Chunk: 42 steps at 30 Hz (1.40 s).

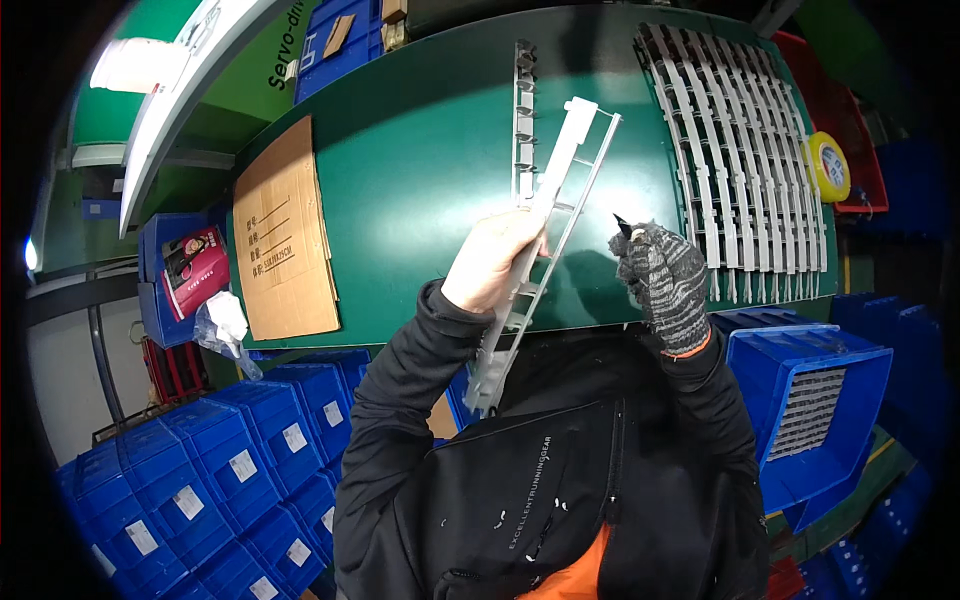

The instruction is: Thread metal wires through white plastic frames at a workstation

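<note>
My bare left hand (492,262) grips a long white plastic ladder-shaped strip (570,165) near its middle, holding it tilted over the green table (420,170). The strip's lower end hangs past the table's near edge toward my black jacket. My right hand (657,272), in a grey knitted glove, is closed around a small dark pointed tool whose tip sticks up just right of the strip. Another white strip (523,110) lies flat on the table beyond my left hand.
A row of several white strips (745,150) lies at the table's right. A yellow tape roll (829,165) sits by a red bin. Flat cardboard (285,235) covers the table's left end. Blue bins (810,400) stand right and lower left.
</note>
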{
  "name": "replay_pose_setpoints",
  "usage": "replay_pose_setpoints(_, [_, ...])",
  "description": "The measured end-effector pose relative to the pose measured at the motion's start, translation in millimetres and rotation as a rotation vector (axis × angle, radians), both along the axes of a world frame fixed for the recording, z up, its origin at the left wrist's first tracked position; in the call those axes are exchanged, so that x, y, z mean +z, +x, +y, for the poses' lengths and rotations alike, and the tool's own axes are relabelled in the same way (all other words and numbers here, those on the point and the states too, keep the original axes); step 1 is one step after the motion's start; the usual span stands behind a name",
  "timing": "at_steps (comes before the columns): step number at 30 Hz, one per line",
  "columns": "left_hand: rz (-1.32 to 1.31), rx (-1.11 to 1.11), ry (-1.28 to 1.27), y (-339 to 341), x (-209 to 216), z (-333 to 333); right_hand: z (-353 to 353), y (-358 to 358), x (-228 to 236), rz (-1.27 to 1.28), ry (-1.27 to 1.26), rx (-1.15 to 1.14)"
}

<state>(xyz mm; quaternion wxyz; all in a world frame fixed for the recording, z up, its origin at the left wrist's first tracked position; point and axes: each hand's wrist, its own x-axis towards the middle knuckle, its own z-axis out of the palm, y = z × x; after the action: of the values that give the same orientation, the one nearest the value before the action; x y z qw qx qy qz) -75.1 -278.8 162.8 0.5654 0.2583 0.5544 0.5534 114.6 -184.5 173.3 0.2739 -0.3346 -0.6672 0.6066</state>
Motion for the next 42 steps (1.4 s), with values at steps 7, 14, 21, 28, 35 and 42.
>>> replay_pose_setpoints(7, [0.315,-0.073,0.113,6,-3,2,11,-18,15,-0.104,0.452,0.071])
replay_pose_setpoints(14, [0.249,-0.075,0.120,11,-1,2,6,-16,5,-0.167,0.619,-0.015])
replay_pose_setpoints(21, [0.459,-0.101,0.123,7,-19,8,2,-7,25,0.116,-0.379,0.447])
replay_pose_setpoints(28, [-0.023,-0.098,-0.009,11,-9,3,5,-4,4,0.212,-0.513,-0.051])
replay_pose_setpoints(35, [-0.012,-0.108,0.067,15,-13,0,10,-15,3,0.297,-0.500,-0.184])
replay_pose_setpoints(42, [0.167,-0.390,-0.128,-30,-7,-41,72,15,42,0.462,-0.374,-0.468])
